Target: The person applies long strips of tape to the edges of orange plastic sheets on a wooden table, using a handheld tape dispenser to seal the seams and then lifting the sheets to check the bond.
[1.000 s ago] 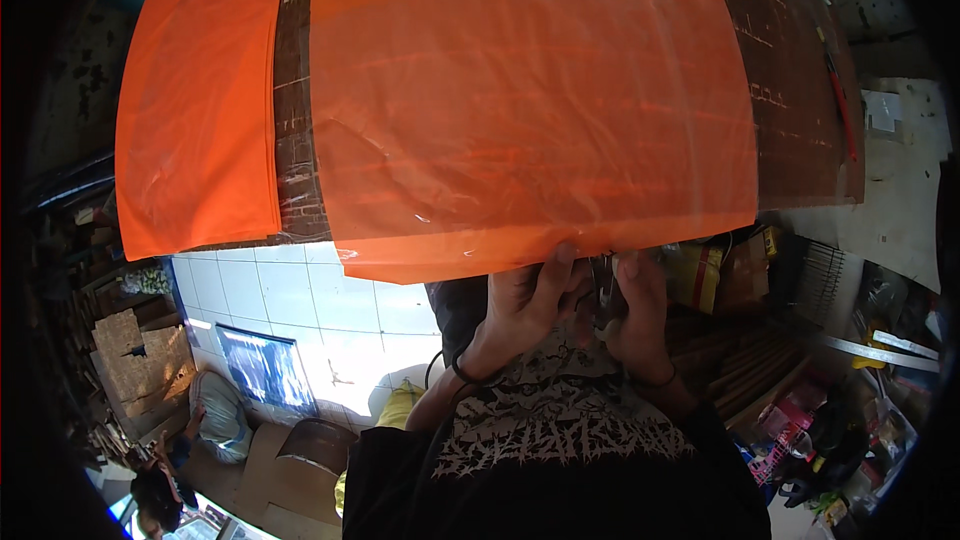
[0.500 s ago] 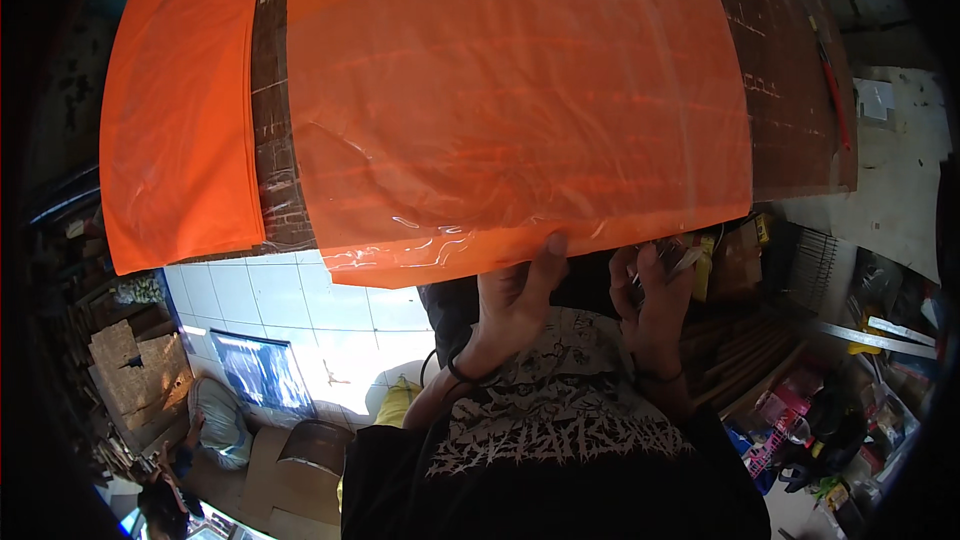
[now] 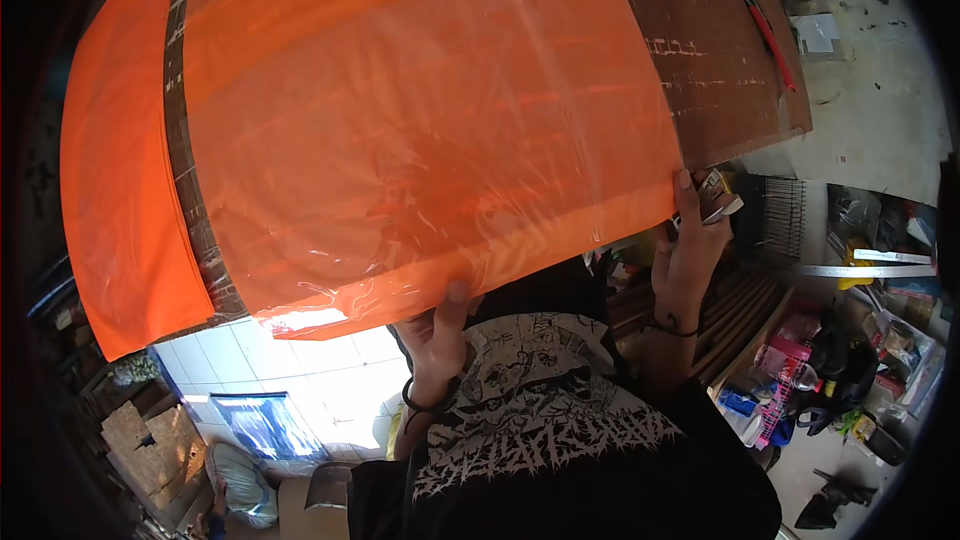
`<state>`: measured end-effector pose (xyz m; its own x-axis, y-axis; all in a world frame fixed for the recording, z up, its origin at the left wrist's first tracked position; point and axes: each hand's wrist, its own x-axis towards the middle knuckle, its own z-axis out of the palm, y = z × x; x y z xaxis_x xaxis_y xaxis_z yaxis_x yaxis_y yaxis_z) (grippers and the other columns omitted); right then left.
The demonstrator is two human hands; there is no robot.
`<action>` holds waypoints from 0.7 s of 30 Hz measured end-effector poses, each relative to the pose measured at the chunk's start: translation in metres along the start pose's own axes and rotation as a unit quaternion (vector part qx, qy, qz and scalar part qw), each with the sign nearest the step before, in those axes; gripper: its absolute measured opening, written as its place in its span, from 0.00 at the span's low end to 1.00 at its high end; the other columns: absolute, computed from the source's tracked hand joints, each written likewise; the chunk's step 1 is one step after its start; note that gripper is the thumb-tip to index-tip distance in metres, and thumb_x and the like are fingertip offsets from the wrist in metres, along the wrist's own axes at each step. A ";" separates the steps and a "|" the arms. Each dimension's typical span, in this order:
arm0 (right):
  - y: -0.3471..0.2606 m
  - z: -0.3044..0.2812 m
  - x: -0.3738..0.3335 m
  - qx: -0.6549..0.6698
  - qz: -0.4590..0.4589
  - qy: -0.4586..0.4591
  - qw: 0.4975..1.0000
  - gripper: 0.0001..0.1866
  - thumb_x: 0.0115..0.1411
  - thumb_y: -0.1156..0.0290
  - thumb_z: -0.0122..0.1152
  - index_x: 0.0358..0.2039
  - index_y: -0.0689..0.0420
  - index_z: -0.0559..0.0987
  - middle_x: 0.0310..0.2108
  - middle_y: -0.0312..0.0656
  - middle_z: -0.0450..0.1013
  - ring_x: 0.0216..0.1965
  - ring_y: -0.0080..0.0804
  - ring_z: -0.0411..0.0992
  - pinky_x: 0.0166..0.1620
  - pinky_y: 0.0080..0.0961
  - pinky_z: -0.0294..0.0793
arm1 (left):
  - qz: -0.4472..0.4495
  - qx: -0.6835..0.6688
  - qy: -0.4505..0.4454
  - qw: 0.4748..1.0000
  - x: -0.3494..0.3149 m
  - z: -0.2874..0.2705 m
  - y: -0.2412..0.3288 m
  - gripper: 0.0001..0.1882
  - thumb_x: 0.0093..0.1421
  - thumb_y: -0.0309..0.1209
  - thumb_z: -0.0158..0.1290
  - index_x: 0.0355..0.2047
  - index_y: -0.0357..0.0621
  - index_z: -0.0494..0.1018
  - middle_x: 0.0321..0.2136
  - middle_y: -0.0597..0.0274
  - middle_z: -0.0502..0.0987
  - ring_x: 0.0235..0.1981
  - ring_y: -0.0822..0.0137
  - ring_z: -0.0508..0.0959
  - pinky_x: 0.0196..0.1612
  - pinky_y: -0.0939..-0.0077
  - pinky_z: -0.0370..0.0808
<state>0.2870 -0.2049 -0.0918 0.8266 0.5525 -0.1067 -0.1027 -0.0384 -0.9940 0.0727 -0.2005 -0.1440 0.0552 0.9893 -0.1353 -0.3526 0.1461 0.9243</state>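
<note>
A wide orange sheet with glossy clear plastic film over it covers most of a brown board. My left hand grips the sheet's near edge, thumb on top and the other fingers underneath, hidden. By the sheet's near right corner is my right hand, one fingertip raised against the corner. Its fingers are curled around a small metal tool, whose kind I cannot make out. Left of a narrow strip of bare board lies a second orange piece, hanging over the near edge.
A red cutter-like tool lies on the board's right part. Beyond stands a pale panel. Below right are wooden strips, a metal ruler and a pink basket. White floor tiles and scrap wood show at left.
The board and orange sheets have shifted left and tilted in view. My right hand has moved up and right to the sheet's corner; my left hand still grips the near edge.
</note>
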 end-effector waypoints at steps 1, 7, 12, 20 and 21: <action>0.000 -0.001 0.000 0.000 0.002 0.001 1.000 0.15 0.54 0.69 0.63 0.37 0.58 0.67 0.25 0.32 0.68 0.18 0.14 0.62 0.14 0.11 0.56 | -0.001 0.002 0.000 1.000 0.000 0.000 0.000 0.10 0.61 0.33 0.47 0.33 0.38 0.66 0.16 0.63 0.66 0.13 0.74 0.63 0.16 0.80 0.61; 0.000 -0.005 -0.002 0.004 -0.003 -0.009 1.000 0.17 0.51 0.73 0.65 0.38 0.58 0.68 0.25 0.33 0.70 0.17 0.17 0.64 0.18 0.15 0.62 | -0.024 -0.092 0.018 0.995 0.002 0.000 0.010 0.12 0.64 0.35 0.43 0.31 0.38 0.67 0.17 0.64 0.68 0.15 0.75 0.65 0.19 0.82 0.61; 0.001 -0.010 -0.001 -0.023 -0.008 -0.023 0.999 0.12 0.52 0.73 0.64 0.34 0.58 0.70 0.24 0.33 0.70 0.17 0.17 0.64 0.20 0.14 0.64 | -0.049 -0.045 0.172 0.983 0.002 0.005 0.014 0.20 0.63 0.46 0.39 0.28 0.41 0.63 0.13 0.64 0.62 0.12 0.71 0.62 0.15 0.79 0.57; 0.002 -0.007 -0.001 -0.064 -0.011 0.002 0.998 0.10 0.54 0.72 0.62 0.34 0.58 0.70 0.25 0.34 0.69 0.19 0.16 0.65 0.20 0.14 0.65 | -0.012 -0.080 0.106 0.991 -0.002 -0.015 0.014 0.19 0.64 0.44 0.38 0.28 0.40 0.64 0.13 0.65 0.62 0.13 0.73 0.62 0.17 0.78 0.58; 0.002 -0.007 -0.001 -0.063 -0.005 -0.006 0.998 0.11 0.54 0.72 0.62 0.34 0.58 0.70 0.25 0.34 0.69 0.19 0.16 0.66 0.20 0.14 0.66 | -0.001 -0.107 0.084 0.991 -0.002 -0.014 0.016 0.15 0.65 0.39 0.40 0.29 0.39 0.64 0.14 0.65 0.64 0.14 0.73 0.62 0.18 0.79 0.60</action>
<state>0.2900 -0.2118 -0.0934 0.8202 0.5638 -0.0974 -0.0233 -0.1372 -0.9903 0.0537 -0.2006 -0.1345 -0.0932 0.9730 -0.2109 -0.5441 0.1277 0.8293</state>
